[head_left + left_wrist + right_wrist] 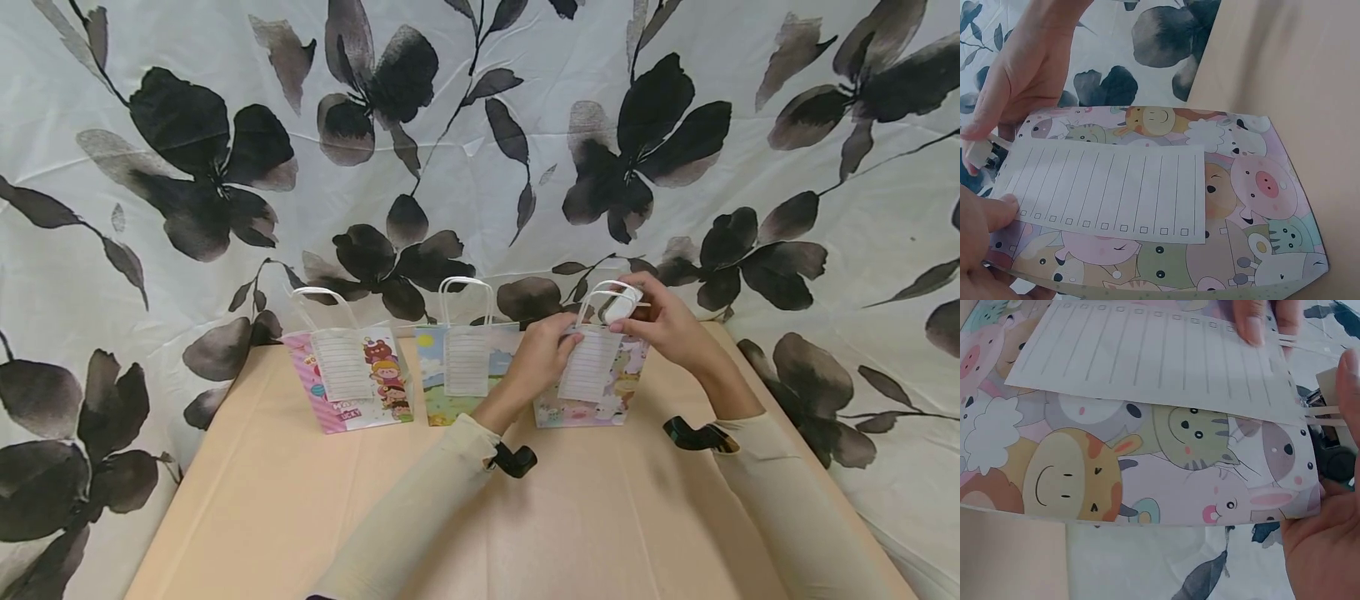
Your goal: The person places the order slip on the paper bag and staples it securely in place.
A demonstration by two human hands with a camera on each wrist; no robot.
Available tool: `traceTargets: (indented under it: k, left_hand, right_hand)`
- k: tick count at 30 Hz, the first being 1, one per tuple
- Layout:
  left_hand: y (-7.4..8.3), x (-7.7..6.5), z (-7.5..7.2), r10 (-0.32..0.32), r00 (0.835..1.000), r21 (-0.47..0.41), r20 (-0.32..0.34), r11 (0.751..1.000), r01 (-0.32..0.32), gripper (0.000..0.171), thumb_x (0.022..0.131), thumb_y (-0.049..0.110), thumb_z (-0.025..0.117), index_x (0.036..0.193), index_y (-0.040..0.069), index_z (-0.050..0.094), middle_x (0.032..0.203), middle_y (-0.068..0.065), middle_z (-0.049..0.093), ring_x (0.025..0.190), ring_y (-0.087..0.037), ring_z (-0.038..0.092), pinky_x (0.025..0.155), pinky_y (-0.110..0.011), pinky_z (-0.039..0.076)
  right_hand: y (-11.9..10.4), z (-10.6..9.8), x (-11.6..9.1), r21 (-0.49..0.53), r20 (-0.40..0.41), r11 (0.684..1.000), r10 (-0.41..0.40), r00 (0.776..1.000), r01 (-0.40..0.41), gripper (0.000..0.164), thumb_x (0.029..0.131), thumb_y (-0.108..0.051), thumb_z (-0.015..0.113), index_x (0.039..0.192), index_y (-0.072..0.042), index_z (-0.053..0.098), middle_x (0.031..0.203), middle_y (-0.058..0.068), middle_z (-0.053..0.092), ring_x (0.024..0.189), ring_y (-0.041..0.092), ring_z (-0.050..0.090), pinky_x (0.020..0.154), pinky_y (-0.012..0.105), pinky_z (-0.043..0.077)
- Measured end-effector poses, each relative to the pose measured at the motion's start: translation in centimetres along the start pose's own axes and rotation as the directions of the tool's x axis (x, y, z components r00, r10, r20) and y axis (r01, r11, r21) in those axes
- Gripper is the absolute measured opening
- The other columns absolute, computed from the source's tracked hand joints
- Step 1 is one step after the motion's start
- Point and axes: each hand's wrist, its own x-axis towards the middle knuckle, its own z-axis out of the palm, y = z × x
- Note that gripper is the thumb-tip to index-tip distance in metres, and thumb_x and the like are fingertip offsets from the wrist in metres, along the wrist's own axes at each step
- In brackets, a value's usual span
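Note:
On the table's right side stands a paper gift bag (626,392) printed with cartoon animals, white handles up. A white lined checklist sheet (1110,190) lies against its front. My left hand (538,354) pinches the bag's top edge, the thumb pressing on the sheet. Just above the bag opening, my right hand (663,321) holds a small white object (621,307) with rounded edges, beside the handles. A dark metal part shows on it in the right wrist view; its exact kind is unclear. The bag's inside is hidden.
Two more handled paper bags with lined sheets stand to the left: a pink one (348,412) with cartoon figures and a blue-green landscape one (442,408). Behind the wooden table (300,508) hangs a white cloth (480,175) with dark flowers.

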Motion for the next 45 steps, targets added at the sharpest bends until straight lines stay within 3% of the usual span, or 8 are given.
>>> traceTargets:
  k: [8, 15, 19, 22, 29, 35, 42, 45]
  left_hand:
    - [0.0, 0.0, -0.1, -0.042, 0.999, -0.022, 0.005, 0.999, 0.042, 0.020, 0.101, 0.013, 0.063, 0.119, 0.006, 0.066, 0.111, -0.006, 0.070, 0.088, -0.011, 0.064, 0.078, -0.021, 0.053]
    - [-0.1, 0.0, -0.2, -0.075, 0.997, -0.027, 0.000, 0.997, 0.075, 0.016, 0.100, 0.013, 0.064, 0.115, 0.007, 0.065, 0.109, -0.006, 0.069, 0.085, -0.011, 0.060, 0.075, -0.019, 0.050]
    - [-0.3, 0.1, -0.3, -0.077, 0.997, -0.034, 0.013, 0.996, 0.077, 0.016, 0.101, 0.013, 0.063, 0.115, 0.007, 0.065, 0.108, -0.006, 0.068, 0.086, -0.012, 0.059, 0.074, -0.019, 0.049]
    - [-0.3, 0.1, -0.4, -0.086, 0.996, -0.047, 0.023, 0.995, 0.087, 0.017, 0.101, 0.014, 0.063, 0.116, 0.006, 0.064, 0.107, -0.006, 0.067, 0.087, -0.013, 0.060, 0.075, -0.020, 0.050]
    - [-0.1, -0.1, -0.9, -0.100, 0.995, -0.022, 0.025, 0.995, 0.100, 0.028, 0.098, 0.014, 0.068, 0.124, 0.006, 0.063, 0.119, -0.008, 0.067, 0.101, -0.015, 0.063, 0.091, -0.026, 0.054]
    - [0.3, -0.3, -1.5, -0.074, 0.997, 0.018, 0.012, 0.997, 0.074, 0.038, 0.098, 0.015, 0.069, 0.134, 0.005, 0.060, 0.130, -0.009, 0.063, 0.118, -0.020, 0.060, 0.103, -0.031, 0.049]
    - [0.7, -0.7, -2.6, -0.007, 1.000, -0.001, 0.013, 1.000, 0.008, 0.043, 0.097, 0.013, 0.069, 0.138, 0.005, 0.058, 0.133, -0.010, 0.061, 0.114, -0.021, 0.061, 0.096, -0.026, 0.050]
    - [1.1, -0.9, -3.2, 0.002, 1.000, -0.008, 0.023, 1.000, -0.002, 0.046, 0.097, 0.014, 0.070, 0.140, 0.004, 0.056, 0.137, -0.010, 0.059, 0.107, -0.022, 0.061, 0.089, -0.023, 0.050]
  right_hand:
    - [0.4, -1.4, -0.5, 0.143, -0.057, 0.985, 0.103, 0.993, -0.094, 0.048, 0.102, -0.007, 0.060, 0.146, -0.010, 0.040, 0.124, 0.006, 0.058, 0.100, 0.013, 0.069, 0.081, 0.026, 0.057]
    - [1.2, -2.4, -2.2, 0.308, -0.182, 0.951, 0.063, 0.981, -0.003, 0.035, 0.100, 0.005, 0.057, 0.133, 0.000, 0.046, 0.123, 0.012, 0.054, 0.105, 0.013, 0.072, 0.091, 0.027, 0.054]
    - [1.7, -2.9, -4.0, 0.304, -0.247, 0.953, 0.094, 0.964, -0.014, 0.033, 0.100, 0.003, 0.058, 0.132, -0.001, 0.050, 0.125, 0.010, 0.051, 0.106, 0.010, 0.069, 0.090, 0.023, 0.053]
    - [2.3, -3.1, -5.5, 0.289, -0.233, 0.956, 0.125, 0.964, -0.054, 0.036, 0.101, 0.001, 0.057, 0.136, 0.000, 0.050, 0.126, 0.008, 0.050, 0.107, 0.008, 0.068, 0.091, 0.022, 0.052]
    - [4.0, -3.0, -9.8, 0.103, -0.159, 0.965, 0.254, 0.954, -0.240, 0.036, 0.102, -0.011, 0.061, 0.136, -0.002, 0.052, 0.122, -0.003, 0.061, 0.104, 0.005, 0.069, 0.089, 0.020, 0.054]
    - [5.7, -2.3, -12.9, -0.055, -0.137, 0.943, 0.319, 0.938, -0.329, 0.036, 0.100, -0.016, 0.066, 0.132, -0.002, 0.056, 0.114, -0.003, 0.063, 0.096, 0.006, 0.065, 0.081, 0.020, 0.053]
    - [7.6, -1.0, -14.8, -0.209, -0.060, 0.901, 0.376, 0.925, -0.380, 0.034, 0.093, -0.020, 0.076, 0.118, -0.001, 0.064, 0.108, 0.011, 0.065, 0.088, 0.010, 0.061, 0.073, 0.026, 0.052]
    - [8.3, -0.3, -15.3, -0.276, -0.034, 0.878, 0.397, 0.917, -0.391, 0.033, 0.089, -0.021, 0.079, 0.112, -0.002, 0.066, 0.104, 0.010, 0.065, 0.087, 0.010, 0.058, 0.074, 0.023, 0.051]
